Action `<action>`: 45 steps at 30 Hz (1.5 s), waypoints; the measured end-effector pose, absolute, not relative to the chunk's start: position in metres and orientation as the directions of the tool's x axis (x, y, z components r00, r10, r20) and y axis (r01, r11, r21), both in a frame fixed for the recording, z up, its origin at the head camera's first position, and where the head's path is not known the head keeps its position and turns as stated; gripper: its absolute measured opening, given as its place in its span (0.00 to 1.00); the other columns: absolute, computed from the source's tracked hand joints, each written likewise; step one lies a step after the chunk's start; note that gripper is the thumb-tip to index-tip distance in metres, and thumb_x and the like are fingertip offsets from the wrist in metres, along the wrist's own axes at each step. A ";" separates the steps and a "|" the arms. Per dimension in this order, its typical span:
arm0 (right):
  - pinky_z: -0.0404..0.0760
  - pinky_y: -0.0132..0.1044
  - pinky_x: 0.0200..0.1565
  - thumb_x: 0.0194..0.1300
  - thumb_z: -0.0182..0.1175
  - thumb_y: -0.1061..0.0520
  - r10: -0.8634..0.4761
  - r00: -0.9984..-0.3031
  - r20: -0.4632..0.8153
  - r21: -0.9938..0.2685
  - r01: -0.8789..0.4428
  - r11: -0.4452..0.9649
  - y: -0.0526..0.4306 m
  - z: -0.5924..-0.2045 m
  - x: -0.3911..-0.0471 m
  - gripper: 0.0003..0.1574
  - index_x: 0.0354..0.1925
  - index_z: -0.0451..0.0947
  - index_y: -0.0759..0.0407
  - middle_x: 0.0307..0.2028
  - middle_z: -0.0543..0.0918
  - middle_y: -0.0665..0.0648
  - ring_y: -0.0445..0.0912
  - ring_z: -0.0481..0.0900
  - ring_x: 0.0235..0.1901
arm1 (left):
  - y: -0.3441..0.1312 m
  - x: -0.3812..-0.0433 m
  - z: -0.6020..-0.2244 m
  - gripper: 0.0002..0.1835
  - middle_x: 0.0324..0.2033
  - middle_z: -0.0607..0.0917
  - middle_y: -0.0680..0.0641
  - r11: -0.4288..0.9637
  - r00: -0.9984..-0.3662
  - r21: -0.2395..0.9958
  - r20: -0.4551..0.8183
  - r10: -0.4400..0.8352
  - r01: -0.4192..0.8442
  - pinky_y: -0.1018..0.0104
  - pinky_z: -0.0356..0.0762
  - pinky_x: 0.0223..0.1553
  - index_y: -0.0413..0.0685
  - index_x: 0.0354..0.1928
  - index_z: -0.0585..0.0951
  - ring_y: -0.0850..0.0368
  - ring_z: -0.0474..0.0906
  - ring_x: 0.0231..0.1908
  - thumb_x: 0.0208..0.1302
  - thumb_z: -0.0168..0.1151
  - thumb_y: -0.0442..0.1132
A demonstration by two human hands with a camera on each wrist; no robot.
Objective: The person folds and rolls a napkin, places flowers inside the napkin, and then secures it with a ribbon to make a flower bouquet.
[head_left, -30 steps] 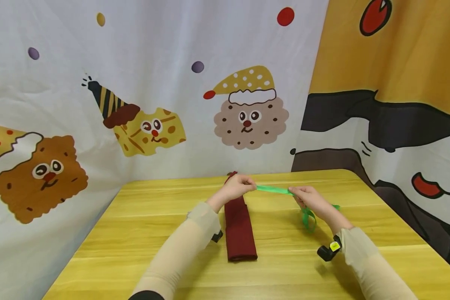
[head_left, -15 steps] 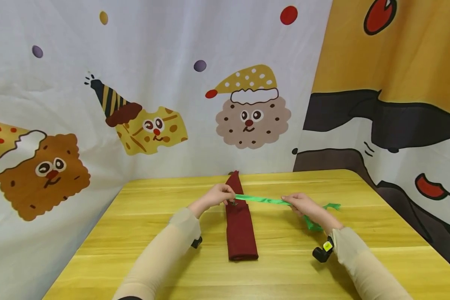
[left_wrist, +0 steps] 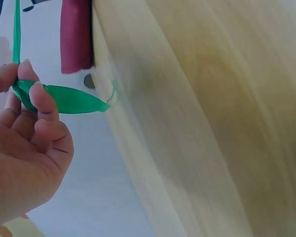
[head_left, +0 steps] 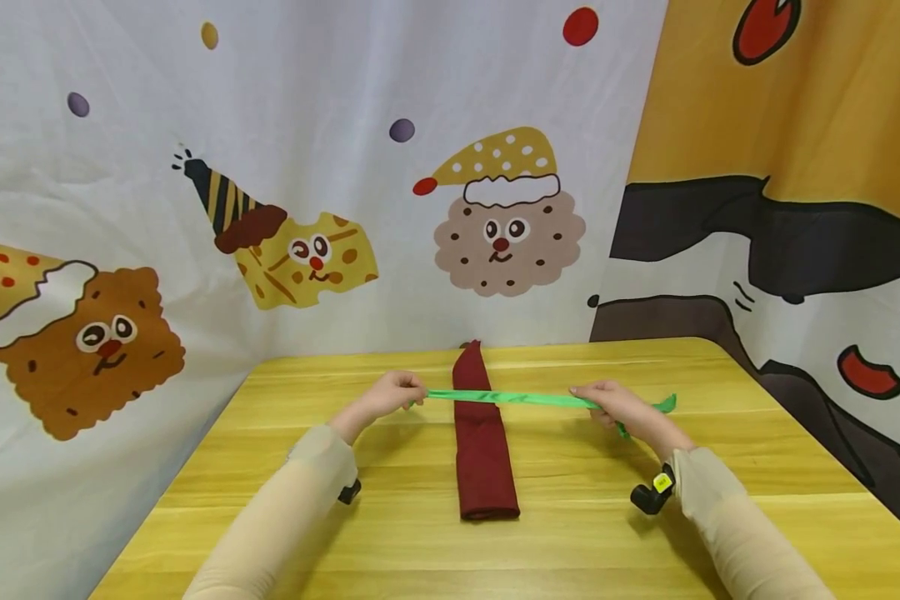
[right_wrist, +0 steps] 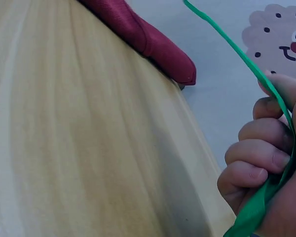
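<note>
A green ribbon stretches nearly level between my two hands, passing over a folded dark red cloth. My left hand pinches it near one end; in the left wrist view a short tail of the ribbon hangs out past the fingers. My right hand grips the ribbon farther along, and in the right wrist view the ribbon runs under the thumb and through the curled fingers. Its loose end shows beyond the right wrist in the head view. The cloth lies lengthwise, narrowing to a point at the far end.
The wooden table extends on both sides of the cloth. Behind its far edge hangs a white curtain printed with cartoon figures. A small dark round thing sits by the cloth's far end.
My left hand has moved left across the cloth, drawing out a longer stretch of ribbon. The right hand has stayed near its place, and the loops hanging below it have shrunk.
</note>
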State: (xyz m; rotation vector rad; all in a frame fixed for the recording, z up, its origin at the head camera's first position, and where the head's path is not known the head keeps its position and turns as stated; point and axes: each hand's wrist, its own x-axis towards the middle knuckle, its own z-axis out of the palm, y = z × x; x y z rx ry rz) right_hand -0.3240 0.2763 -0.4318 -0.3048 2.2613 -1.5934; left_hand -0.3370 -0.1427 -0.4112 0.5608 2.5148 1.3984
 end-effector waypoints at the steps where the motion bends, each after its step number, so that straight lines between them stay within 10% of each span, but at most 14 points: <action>1: 0.58 0.34 0.19 0.71 0.53 0.40 -0.384 -0.908 -0.169 -0.943 0.036 0.332 0.277 -0.431 -0.325 0.27 0.23 0.65 0.56 0.11 0.54 0.46 0.40 0.51 0.11 | -0.146 -0.336 -0.411 0.13 0.36 0.83 0.37 0.479 -0.908 0.849 0.001 0.420 0.223 0.42 0.73 0.44 0.28 0.43 0.79 0.31 0.73 0.39 0.71 0.54 0.36; 9: 0.58 0.34 0.19 0.74 0.52 0.47 -0.495 -0.854 -0.164 -0.965 0.034 0.261 0.288 -0.430 -0.330 0.17 0.38 0.77 0.59 0.12 0.57 0.45 0.38 0.53 0.11 | -0.170 -0.332 -0.408 0.14 0.39 0.81 0.35 0.490 -0.918 0.850 -0.021 0.397 0.193 0.40 0.70 0.45 0.30 0.45 0.79 0.29 0.71 0.41 0.72 0.54 0.38; 37: 0.53 0.46 0.36 0.75 0.39 0.64 -0.793 -0.608 0.023 -0.996 0.054 -0.070 0.299 -0.439 -0.342 0.20 0.25 0.68 0.54 0.22 0.62 0.51 0.48 0.56 0.24 | -0.224 -0.324 -0.405 0.12 0.39 0.81 0.40 0.537 -0.955 0.820 0.038 0.296 0.199 0.44 0.69 0.49 0.38 0.41 0.81 0.45 0.74 0.41 0.71 0.57 0.41; 45: 0.72 0.34 0.38 0.76 0.32 0.63 -0.749 -0.658 0.073 -0.986 0.064 -0.152 0.315 -0.440 -0.345 0.29 0.28 0.77 0.50 0.26 0.74 0.45 0.41 0.65 0.26 | -0.237 -0.322 -0.404 0.12 0.39 0.81 0.44 0.561 -0.973 0.815 0.019 0.229 0.148 0.47 0.70 0.49 0.37 0.41 0.80 0.45 0.74 0.42 0.71 0.57 0.41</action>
